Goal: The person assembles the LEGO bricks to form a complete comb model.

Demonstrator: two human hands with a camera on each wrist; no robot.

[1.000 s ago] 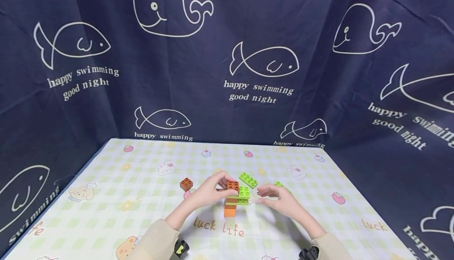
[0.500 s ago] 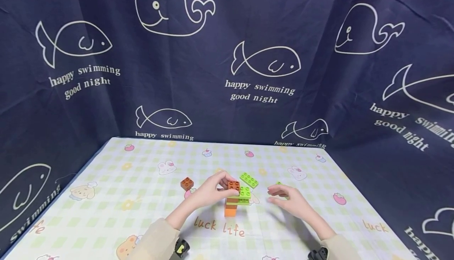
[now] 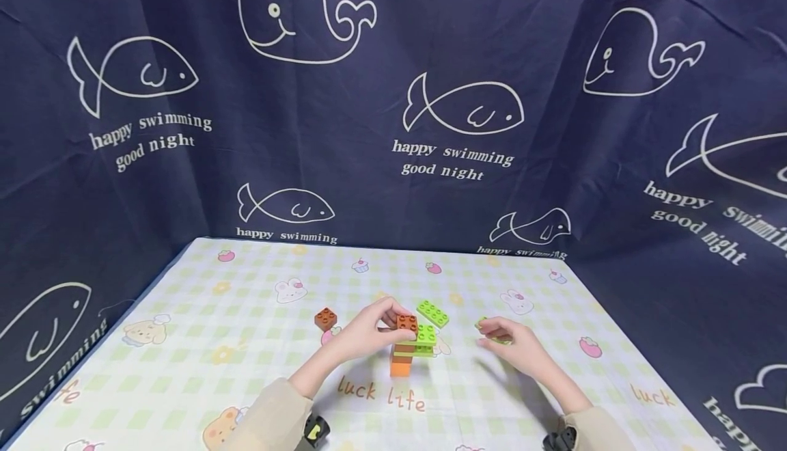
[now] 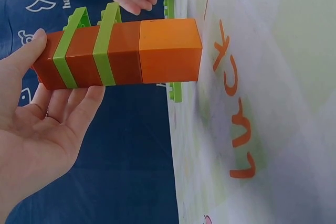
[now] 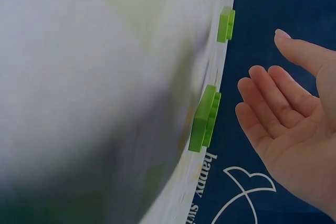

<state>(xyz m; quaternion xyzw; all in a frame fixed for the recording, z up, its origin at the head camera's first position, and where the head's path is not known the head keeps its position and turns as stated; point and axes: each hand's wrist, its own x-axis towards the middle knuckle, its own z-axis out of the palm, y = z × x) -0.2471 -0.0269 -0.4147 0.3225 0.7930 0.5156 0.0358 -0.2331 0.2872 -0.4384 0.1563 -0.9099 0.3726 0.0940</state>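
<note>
My left hand (image 3: 369,328) grips the top of a stack of toy building bricks (image 4: 123,51), thumb on one side and fingers on the other. An orange brick (image 4: 170,50) forms its base. Above it, brown bricks alternate with two light green plates (image 4: 104,51) that jut out to the right. In the head view a brown brick (image 3: 407,323) tops the stack. My right hand (image 5: 289,114) holds nothing, its fingers loosely bent and its thumb apart. It hovers over a light green brick (image 5: 205,120), which it partly hides in the head view.
Another light green studded brick (image 3: 433,313) lies behind the stack. A loose brown brick (image 3: 326,318) sits to the left of my left hand. All stand on a table with a checked, printed cloth (image 3: 295,396); a dark blue curtain (image 3: 369,109) encloses the back and sides.
My right hand has moved away from the stack to the right, over the green brick there. The left hand keeps its grip on the stack, which stays in place.
</note>
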